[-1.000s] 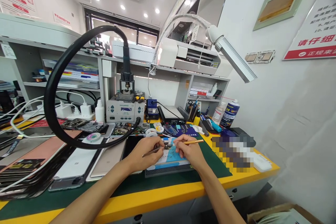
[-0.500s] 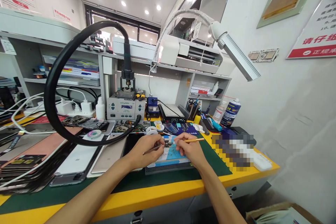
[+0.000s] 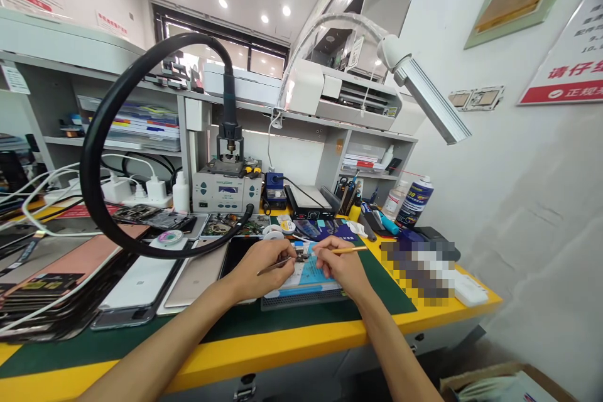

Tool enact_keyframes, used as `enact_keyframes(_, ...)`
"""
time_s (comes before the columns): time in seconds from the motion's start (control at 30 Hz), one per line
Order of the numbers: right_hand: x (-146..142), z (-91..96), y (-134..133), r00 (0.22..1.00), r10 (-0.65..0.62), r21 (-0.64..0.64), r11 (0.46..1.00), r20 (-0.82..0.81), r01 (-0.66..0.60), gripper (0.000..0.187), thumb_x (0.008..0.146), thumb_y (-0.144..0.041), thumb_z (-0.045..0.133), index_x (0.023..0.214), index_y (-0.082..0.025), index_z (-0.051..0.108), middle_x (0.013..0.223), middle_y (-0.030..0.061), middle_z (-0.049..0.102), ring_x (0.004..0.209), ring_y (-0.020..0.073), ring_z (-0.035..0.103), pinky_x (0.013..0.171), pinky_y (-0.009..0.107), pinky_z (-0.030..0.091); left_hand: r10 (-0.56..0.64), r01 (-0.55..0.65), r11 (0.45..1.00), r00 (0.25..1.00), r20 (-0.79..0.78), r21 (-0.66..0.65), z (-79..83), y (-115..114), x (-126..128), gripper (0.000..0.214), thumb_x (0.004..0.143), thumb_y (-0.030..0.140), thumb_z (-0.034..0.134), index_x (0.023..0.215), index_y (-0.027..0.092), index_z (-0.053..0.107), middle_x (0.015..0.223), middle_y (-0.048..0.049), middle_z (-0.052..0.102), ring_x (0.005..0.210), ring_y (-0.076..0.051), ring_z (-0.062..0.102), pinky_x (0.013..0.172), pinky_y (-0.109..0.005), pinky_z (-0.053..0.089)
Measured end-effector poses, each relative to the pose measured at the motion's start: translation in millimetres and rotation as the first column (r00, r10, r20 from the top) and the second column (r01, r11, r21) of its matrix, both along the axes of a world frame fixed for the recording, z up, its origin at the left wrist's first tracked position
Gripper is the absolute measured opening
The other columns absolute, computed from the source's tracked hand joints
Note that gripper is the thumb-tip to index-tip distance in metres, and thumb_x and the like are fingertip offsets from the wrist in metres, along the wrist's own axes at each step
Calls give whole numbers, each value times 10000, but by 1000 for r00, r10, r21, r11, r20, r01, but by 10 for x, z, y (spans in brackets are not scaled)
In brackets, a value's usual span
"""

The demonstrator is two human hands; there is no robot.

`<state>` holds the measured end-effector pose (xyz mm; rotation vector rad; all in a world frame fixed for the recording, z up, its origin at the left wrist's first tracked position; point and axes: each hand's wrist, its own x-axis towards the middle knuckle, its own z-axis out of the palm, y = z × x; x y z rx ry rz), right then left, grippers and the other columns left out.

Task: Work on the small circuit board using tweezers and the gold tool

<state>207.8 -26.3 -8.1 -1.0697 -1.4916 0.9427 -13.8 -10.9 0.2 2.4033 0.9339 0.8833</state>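
My left hand [image 3: 266,269] is closed around tweezers [image 3: 273,266], whose dark metal back end sticks out toward the lower left. Between the fingers of my right hand [image 3: 340,264] is a thin gold-handled tool [image 3: 351,250], held like a pen, its tip hidden. Both hands meet over a small dark electronic part [image 3: 301,254], too small to make out in detail. It lies above a blue and white printed box or pad [image 3: 306,279], which rests on a dark ridged base [image 3: 301,300].
Phones [image 3: 136,282] lie stacked to the left, under the looping black hose [image 3: 89,157] of a grey hot-air station [image 3: 226,191]. A spray can [image 3: 415,201] and a clear bottle [image 3: 394,199] stand at the right rear. A lamp [image 3: 431,97] overhangs the bench. A green mat [image 3: 386,289] covers the yellow worktop.
The view has shifted very slightly. Both hands keep nearly the same place and grip over the small part.
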Motion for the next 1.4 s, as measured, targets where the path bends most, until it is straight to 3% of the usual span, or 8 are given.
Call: enact_keyframes(1.4,-9,21,-25,1000,-20,-7,1000,6,20,126,827,-284,665,779,-168,675,581,1,643,410,105,461,404,223,340,10,-10,1000,1000,-3,1,12,3,0,137,856,234,549,879,198,679,764,-1,677,657,-162,570,591,-261,342)
